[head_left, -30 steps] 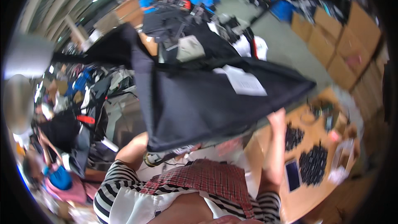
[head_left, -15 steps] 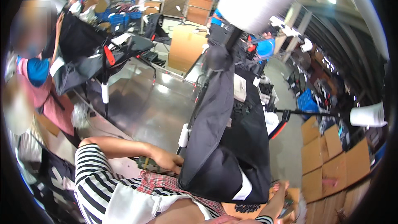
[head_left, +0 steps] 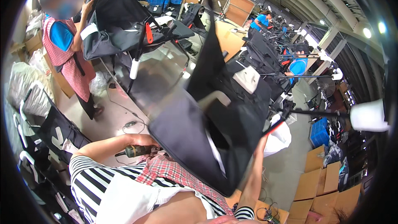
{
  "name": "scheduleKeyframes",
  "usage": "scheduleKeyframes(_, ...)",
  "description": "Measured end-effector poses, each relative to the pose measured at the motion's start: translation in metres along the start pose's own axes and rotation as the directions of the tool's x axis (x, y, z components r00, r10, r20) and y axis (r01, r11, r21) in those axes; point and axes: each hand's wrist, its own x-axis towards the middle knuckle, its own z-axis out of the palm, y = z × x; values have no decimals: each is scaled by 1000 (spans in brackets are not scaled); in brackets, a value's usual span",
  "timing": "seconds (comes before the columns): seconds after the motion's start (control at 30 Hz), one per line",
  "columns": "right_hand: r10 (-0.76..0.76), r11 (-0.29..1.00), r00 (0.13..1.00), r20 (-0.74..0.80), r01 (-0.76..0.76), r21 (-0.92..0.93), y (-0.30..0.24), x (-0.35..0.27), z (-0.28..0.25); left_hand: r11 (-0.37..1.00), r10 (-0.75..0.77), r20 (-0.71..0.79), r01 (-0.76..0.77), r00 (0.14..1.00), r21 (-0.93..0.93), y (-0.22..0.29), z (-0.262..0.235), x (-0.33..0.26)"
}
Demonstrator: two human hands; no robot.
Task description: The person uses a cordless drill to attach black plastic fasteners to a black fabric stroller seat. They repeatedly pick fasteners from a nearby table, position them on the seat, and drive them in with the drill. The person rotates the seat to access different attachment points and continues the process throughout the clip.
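In front of me, a large black fabric seat (head_left: pixel 178 128) on a dark tubular frame stands tilted, its near part blurred by motion. My left hand (head_left: pixel 151 140) reaches to its left edge; the fingers are hidden by the cloth. A green power tool (head_left: pixel 137 151) with a cord lies right under that hand, and I cannot tell whether the hand touches it. My right hand (head_left: pixel 260 144) is up at the seat's right side, beside a red strip (head_left: pixel 274 128) on the frame, its fingers hidden. A beige cloth piece (head_left: pixel 246 78) lies on the fabric.
A dark bar with a white foam sleeve (head_left: pixel 367 116) juts out to the right. At the left, a person in a pink checked apron (head_left: pixel 68 68) handles another black seat (head_left: pixel 112 37) on the shiny metal table (head_left: pixel 159 64). Cardboard boxes (head_left: pixel 327 186) stand at lower right.
The seat has tilted and swung, its near part shifting left. My right hand has risen from low beside the box to the frame's right side. My left hand has moved up and left.
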Motion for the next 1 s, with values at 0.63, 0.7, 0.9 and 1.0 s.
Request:
scheduleKeyframes(0.63,66,938,656,751,215,-271,122,-43,312,977,29,79,-12,996,-212,19,-45,83)
scheduleKeyframes(0.7,-25,920,710,703,291,-261,111,2,268,990,68,109,-54,992,-129,30,-41,112)
scheduleKeyframes(0.9,39,825,991,128,40,-563,45,238,84,950,-24,65,43,998,-309,80,11,160)
scheduleKeyframes(1.0,-349,572,924,-153,81,-816,-49,403,-25,891,-144,75,162,987,-425,77,17,179)
